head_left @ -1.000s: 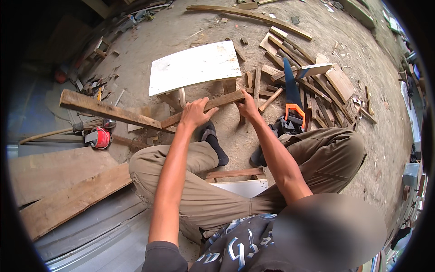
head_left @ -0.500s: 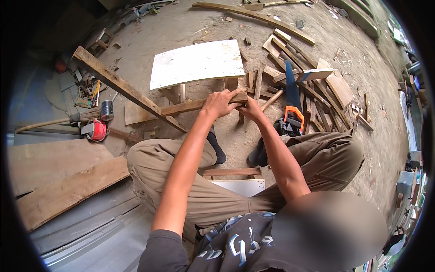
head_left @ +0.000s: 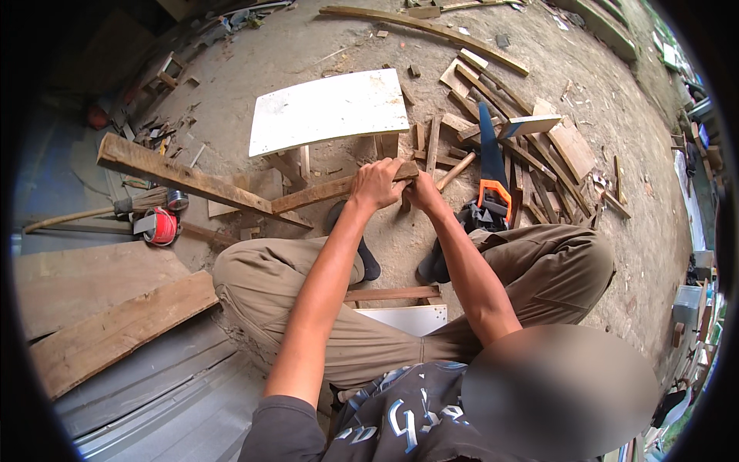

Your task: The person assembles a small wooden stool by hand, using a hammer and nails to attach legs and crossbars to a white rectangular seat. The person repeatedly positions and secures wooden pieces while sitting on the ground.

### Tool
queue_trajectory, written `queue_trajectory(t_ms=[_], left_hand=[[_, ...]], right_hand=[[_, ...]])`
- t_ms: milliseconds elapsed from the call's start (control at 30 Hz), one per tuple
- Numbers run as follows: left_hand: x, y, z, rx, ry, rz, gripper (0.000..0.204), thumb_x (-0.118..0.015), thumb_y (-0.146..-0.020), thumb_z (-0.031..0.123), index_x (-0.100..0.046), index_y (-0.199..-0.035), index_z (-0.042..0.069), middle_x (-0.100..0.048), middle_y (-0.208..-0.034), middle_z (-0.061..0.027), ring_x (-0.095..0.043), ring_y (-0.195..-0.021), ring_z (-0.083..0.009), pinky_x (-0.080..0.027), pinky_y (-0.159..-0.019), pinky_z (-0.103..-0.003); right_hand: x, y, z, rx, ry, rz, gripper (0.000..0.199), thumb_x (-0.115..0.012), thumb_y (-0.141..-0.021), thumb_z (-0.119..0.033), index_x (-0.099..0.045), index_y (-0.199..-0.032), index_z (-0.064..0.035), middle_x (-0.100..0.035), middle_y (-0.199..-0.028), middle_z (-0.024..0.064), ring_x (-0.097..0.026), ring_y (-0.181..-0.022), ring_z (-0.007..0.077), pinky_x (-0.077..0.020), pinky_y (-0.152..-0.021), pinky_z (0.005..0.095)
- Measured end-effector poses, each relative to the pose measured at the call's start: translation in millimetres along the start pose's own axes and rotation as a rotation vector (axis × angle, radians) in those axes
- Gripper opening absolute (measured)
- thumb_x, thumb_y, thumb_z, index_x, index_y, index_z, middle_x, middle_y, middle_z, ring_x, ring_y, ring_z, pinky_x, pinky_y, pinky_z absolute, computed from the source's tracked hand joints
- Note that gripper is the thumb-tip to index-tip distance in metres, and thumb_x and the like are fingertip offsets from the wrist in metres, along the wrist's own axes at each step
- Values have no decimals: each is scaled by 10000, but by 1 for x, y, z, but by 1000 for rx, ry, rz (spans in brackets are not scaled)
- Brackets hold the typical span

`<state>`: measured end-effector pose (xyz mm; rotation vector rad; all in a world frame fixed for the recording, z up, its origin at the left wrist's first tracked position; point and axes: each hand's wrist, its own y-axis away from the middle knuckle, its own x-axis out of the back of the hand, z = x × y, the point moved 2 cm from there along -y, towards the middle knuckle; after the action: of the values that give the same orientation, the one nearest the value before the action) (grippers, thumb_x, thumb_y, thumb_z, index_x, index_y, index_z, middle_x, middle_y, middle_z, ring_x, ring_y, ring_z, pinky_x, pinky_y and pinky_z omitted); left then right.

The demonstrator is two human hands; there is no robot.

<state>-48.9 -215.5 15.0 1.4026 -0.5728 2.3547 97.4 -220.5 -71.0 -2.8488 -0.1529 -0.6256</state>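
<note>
Head view: both my hands, left hand [head_left: 375,185] and right hand [head_left: 418,192], clamp together on the rough brown wooden batten [head_left: 319,192], held above the dirt floor [head_left: 400,239]. Likely stiff, light, splintery; grip near the end.

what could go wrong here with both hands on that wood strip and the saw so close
The left hand and right hand grip one end of the wood strip, which crosses a long plank; the far end may swing or slip off.
The handsaw lies blade-out just right of the right hand, so a slip could bring fingers onto its teeth.
Bare hands on rough timber risk splinters.
</note>
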Motion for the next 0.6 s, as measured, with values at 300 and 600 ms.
queue_trajectory(t_ms=[300,600], left_hand=[[8,-4,-5,107,37,-58,392,-722,-797,287,-652,-1153,139,-699,-1063,-118,-682,-951,-345,-551,-839,-446],[8,-8,-4,84,11,-97,402,-720,-798,308,-643,-1157,145,-702,-1059,-113,-689,-936,-347,-550,-822,-451]], right_hand=[[-2,2,-8,-43,-83,37,313,-667,-838,-50,-604,-1145,-38,-685,-1007,215,-644,-997,421,-519,-807,410],[11,3,-7,-46,-88,23,340,-696,-837,-42,-588,-1159,-45,-689,-1004,199,-686,-968,325,-527,-793,374]])
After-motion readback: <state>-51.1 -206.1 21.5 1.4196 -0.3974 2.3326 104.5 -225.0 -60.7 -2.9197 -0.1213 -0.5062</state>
